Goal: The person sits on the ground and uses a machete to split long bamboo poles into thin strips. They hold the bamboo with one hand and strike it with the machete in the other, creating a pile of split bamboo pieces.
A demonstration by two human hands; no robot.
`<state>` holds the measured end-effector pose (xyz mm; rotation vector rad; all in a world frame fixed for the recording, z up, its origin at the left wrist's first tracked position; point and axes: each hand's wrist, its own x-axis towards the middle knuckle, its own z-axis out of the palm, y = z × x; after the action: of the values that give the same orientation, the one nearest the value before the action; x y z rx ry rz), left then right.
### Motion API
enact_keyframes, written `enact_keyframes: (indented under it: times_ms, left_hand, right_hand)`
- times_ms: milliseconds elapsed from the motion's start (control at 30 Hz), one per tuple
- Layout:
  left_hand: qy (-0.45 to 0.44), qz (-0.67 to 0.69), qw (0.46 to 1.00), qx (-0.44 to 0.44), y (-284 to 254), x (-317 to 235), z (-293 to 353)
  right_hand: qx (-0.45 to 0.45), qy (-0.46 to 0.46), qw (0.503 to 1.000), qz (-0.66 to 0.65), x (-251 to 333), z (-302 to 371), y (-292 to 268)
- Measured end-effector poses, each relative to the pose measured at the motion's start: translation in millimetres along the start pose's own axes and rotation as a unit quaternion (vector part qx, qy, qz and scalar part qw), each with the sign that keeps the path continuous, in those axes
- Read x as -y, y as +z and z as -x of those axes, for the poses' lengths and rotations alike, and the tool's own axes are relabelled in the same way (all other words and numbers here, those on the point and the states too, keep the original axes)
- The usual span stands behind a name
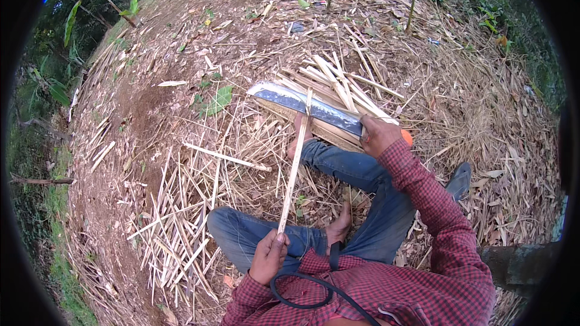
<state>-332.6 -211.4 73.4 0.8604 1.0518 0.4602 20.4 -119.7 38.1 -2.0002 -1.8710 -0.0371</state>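
Observation:
My left hand [269,258] is closed round the near end of a long, thin wooden strip [292,181], perhaps split bamboo. The strip slants up and away from me. My right hand [380,134] grips a machete by its handle, whose orange end [407,137] shows past the palm. Its wide dark blade [332,115], with a paler edge, points left and meets the strip near the strip's far end. Below the blade lies a light-brown piece of wood [338,136], partly hidden. My bare foot [300,136] is close to it, behind the strip.
A heap of cut strips [175,241] lies left of my bent knee. More split pieces [344,81] are stacked beyond the blade. One dark sandal [460,181] rests at the right. Dry leaves and chips cover the sloping ground; a thin stem [414,0] stands at the far right.

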Motion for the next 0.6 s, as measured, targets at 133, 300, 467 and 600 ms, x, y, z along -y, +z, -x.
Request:
enact_keyframes:
  times_ms: [133, 300, 467, 600]
  left_hand:
    - [0.033, -0.014, 0.999, -0.023, 5, -6, 4]
    - [0.031, -0.017, 0.999, -0.023, -7, 9, 18]
    - [-0.032, 0.074, 0.997, 0.007, -5, -2, -2]
    - [-0.052, 0.116, 0.990, 0.053, -5, -11, -12]
  right_hand:
    - [0.058, -0.159, 0.985, 0.016, 12, 4, -21]
    - [0.044, 0.154, 0.987, 0.015, -30, -30, -12]
    - [0.036, 0.132, 0.989, -0.058, -11, -3, -26]
    - [0.041, -0.086, 0.994, -0.057, 21, 43, -25]
